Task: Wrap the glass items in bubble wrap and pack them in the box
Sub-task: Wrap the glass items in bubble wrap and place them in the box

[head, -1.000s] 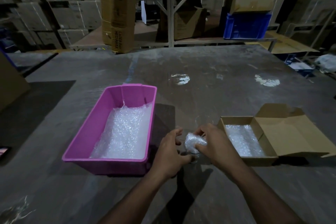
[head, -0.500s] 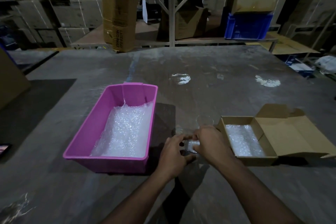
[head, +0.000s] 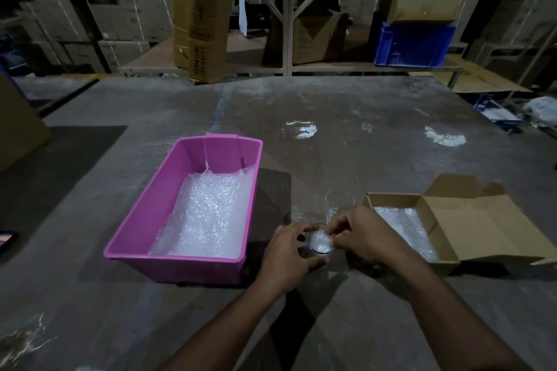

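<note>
A clear drinking glass (head: 319, 242) with a wad of bubble wrap (head: 321, 240) stuffed inside it is held upright on the grey table (head: 346, 117), between the pink plastic tub (head: 156, 217) and the open cardboard box (head: 446, 262). The glass is gripped around its side by the curled fingers of the left hand (head: 289, 256). The wad is pinched at the glass mouth by the fingertips of the right hand (head: 364, 235). A second, empty glass (head: 339, 203) is seen just behind the held glass, nearer the box. The tub is lined with a sheet of bubble wrap (head: 208, 217), and more bubble wrap (head: 404, 229) is laid inside the box, just right of the held glass.
</note>
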Tool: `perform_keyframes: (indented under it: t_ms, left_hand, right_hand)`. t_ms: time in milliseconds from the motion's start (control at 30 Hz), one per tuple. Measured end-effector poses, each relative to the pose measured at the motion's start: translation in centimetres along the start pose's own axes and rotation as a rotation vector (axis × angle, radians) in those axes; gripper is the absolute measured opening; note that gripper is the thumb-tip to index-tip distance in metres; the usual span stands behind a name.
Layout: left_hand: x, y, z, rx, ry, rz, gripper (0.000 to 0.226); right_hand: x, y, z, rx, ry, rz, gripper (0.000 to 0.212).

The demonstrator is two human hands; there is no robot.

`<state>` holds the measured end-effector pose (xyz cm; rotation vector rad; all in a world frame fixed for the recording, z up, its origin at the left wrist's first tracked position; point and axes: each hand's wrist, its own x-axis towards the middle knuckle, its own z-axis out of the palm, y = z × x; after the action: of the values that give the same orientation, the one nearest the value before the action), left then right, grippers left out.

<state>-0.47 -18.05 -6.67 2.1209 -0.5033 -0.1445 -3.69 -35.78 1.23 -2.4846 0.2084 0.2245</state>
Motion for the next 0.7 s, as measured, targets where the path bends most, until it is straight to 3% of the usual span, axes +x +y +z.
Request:
perform_keyframes:
  t_ms: [267,433,700]
  left_hand:
    - [0.1,-0.3,0.3,-0.014,-0.019,-0.022,0.071]
    - [0.4,-0.6,0.2,-0.039,-0.023,-0.017,0.079]
    - [0.4,-1.0,0.3,-0.04,-0.006,0.017,0.08]
  right_hand:
    - [1.2,-1.2,1.5,-0.12,0.022,0.058,0.02]
    - [1.8,-2.3,2.9,-0.424,0.041,0.022,0.008]
    - [2.1,-2.0,3.3,-0.539,0.003,-0.047,0.006]
